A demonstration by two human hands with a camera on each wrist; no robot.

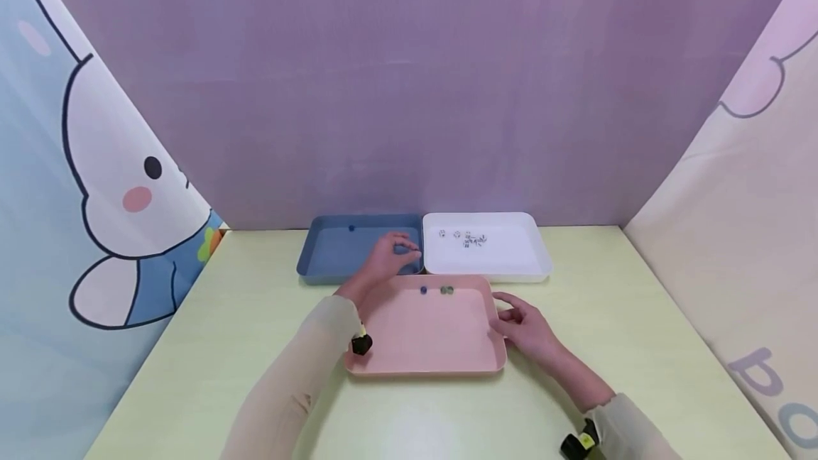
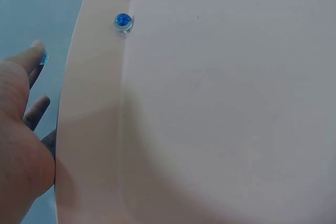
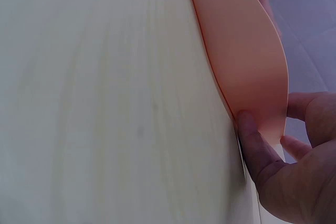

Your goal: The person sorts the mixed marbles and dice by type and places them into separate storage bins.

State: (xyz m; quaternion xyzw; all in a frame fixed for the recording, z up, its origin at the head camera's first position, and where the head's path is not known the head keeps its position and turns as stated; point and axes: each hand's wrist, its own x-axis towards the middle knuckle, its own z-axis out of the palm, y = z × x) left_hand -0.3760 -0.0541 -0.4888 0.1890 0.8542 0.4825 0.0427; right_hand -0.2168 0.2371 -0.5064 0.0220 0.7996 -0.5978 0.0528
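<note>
Over the right part of a blue tray (image 1: 329, 258), my left hand (image 1: 386, 258) pinches a blue glass marble (image 2: 44, 57) between thumb and fingertip. The heel of this hand lies against the pink tray's wall in the left wrist view. My right hand (image 1: 527, 332) holds the pink tray (image 1: 428, 339) at its right side, thumb (image 3: 252, 140) on the outer wall and fingers near the rim. Along the far inner edge of the pink tray are a blue marble (image 1: 424, 290) and two green marbles (image 1: 446, 290). A dark blue marble (image 1: 351, 228) sits at the back of the blue tray.
A white tray (image 1: 517, 254) stands right beside the blue one, behind the pink tray, with several small dark-patterned pieces (image 1: 473, 241) in it. All three trays rest on a pale wooden table (image 1: 255, 318). A purple panel (image 1: 409, 91) rises behind, with printed cloths at both sides.
</note>
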